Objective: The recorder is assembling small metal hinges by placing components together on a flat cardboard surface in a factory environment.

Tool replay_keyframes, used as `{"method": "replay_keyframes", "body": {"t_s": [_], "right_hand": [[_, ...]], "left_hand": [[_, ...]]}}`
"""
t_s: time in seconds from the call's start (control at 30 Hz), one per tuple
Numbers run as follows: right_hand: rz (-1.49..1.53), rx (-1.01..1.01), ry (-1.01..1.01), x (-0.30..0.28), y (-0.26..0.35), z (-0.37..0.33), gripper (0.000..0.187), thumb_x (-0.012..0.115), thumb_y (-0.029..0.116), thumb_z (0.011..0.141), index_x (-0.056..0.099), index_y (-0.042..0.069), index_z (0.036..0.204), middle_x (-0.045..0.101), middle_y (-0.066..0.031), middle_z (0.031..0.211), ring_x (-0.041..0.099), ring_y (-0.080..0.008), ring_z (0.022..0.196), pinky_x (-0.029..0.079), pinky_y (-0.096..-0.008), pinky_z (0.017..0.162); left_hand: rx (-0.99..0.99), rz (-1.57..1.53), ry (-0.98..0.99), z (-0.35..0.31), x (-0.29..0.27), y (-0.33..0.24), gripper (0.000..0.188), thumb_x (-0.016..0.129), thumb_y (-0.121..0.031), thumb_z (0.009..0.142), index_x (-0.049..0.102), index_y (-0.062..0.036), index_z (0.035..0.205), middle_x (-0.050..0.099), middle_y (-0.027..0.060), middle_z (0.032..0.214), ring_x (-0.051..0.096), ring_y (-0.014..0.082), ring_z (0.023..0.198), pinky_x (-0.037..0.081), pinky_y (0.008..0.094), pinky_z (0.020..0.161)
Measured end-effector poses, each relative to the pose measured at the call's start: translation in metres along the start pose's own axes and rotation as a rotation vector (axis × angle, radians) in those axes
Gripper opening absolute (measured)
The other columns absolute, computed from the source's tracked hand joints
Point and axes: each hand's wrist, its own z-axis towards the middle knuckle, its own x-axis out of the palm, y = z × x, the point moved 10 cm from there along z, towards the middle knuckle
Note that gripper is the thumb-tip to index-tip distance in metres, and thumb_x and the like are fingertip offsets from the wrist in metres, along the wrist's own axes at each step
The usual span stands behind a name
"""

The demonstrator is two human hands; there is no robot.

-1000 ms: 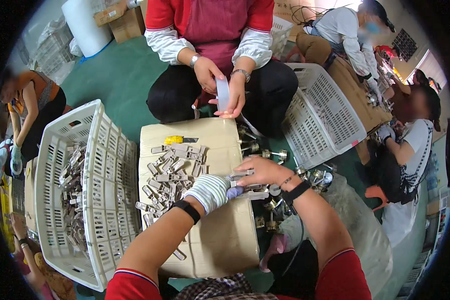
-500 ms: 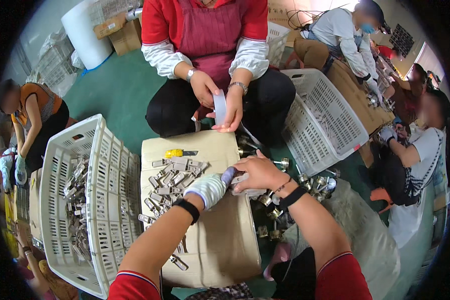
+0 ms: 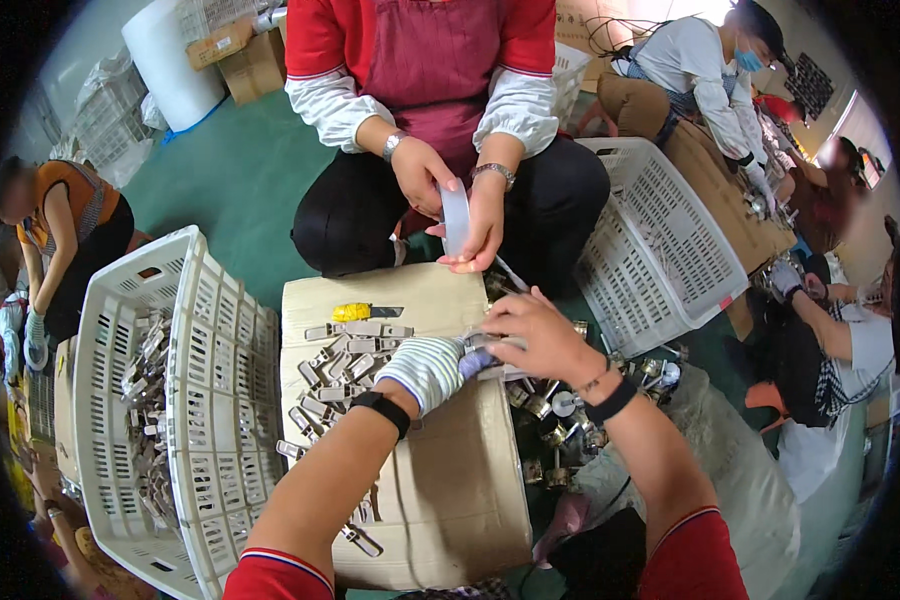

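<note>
Left hand (image 3: 428, 368) in a striped glove, fingers curled shut around a small metal part (image 3: 482, 350); only a bit of the part shows between the two hands. Right hand (image 3: 535, 332) bare, fingers closed on the same part from the other side, touching the left fingertips. Both hands together over the right edge of a cardboard box (image 3: 440, 490) used as a worktop.

On the box, just left of the glove: heap of flat grey metal clips (image 3: 345, 365), with a yellow knife (image 3: 353, 312) at the far end. A few stray clips near the box's near edge.

Left of the box: white basket (image 3: 205, 400) tipped on its side, a second basket (image 3: 110, 330) beside it, more clips inside (count not readable). Right of the box, down on the floor: small metal cylinders (image 3: 550, 405), partly hidden under the right wrist.

Across the box: seated person in a red shirt, both hands on a strip of pale tape (image 3: 455, 215). Another white basket (image 3: 660, 245) to the right, well apart from the hands. More people at the frame edges.
</note>
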Motion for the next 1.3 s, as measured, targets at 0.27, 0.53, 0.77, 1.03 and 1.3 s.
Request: {"method": "replay_keyframes", "body": {"t_s": [0.27,0.53,0.77,1.03,1.3], "right_hand": [[-0.348,-0.017,-0.079,0.0,0.005,0.015,0.071,0.077,0.045,0.056,0.057,0.011,0.116,0.056,-0.0028,0.116,0.046,-0.0243,0.117,0.014,-0.0563,0.109],[-0.043,0.184,0.294,0.025,-0.054,0.07,0.068,0.081,0.039,0.053,0.063,0.007,0.111,0.062,-0.0144,0.109,0.059,-0.029,0.102,0.042,-0.0391,0.094],[0.25,0.081,0.298,0.032,-0.056,0.086,0.072,0.084,0.033,0.051,0.06,-0.007,0.106,0.065,-0.0198,0.099,0.062,-0.0256,0.096,0.047,-0.0316,0.084],[0.127,0.113,0.511,0.044,0.023,-0.031,0.067,0.079,0.038,0.061,0.059,0.002,0.114,0.058,-0.0172,0.1,0.056,-0.0297,0.096,0.045,-0.0335,0.083],[0.165,0.189,0.72,0.074,0.112,-0.156,0.057,0.077,0.04,0.062,0.063,0.008,0.107,0.061,-0.0158,0.099,0.058,-0.0326,0.097,0.045,-0.0372,0.081]], "left_hand": [[0.024,0.101,0.061,0.024,-0.011,0.01,0.036,0.038,-0.023,0.093,0.044,-0.011,0.126,0.058,0.0213,0.114,0.057,0.0371,0.102,0.045,0.0412,0.087],[0.02,-0.017,-0.12,0.02,-0.027,0.009,0.041,0.046,-0.04,0.09,0.057,-0.0045,0.107,0.062,0.0242,0.095,0.06,0.039,0.09,0.046,0.0428,0.078],[-0.146,0.239,0.013,0.017,-0.019,0.022,0.053,0.05,-0.057,0.083,0.062,-0.0093,0.102,0.064,0.0207,0.08,0.062,0.038,0.074,0.049,0.044,0.067],[-0.124,0.29,0.256,-0.071,0.011,-0.054,0.07,0.041,-0.069,0.08,0.064,-0.0037,0.089,0.064,0.0174,0.07,0.064,0.0353,0.067,0.049,0.0449,0.06],[-0.093,0.108,0.277,-0.191,0.054,-0.134,0.072,0.043,-0.07,0.08,0.063,-0.0013,0.083,0.062,0.0213,0.069,0.062,0.038,0.068,0.048,0.0445,0.062]]}}
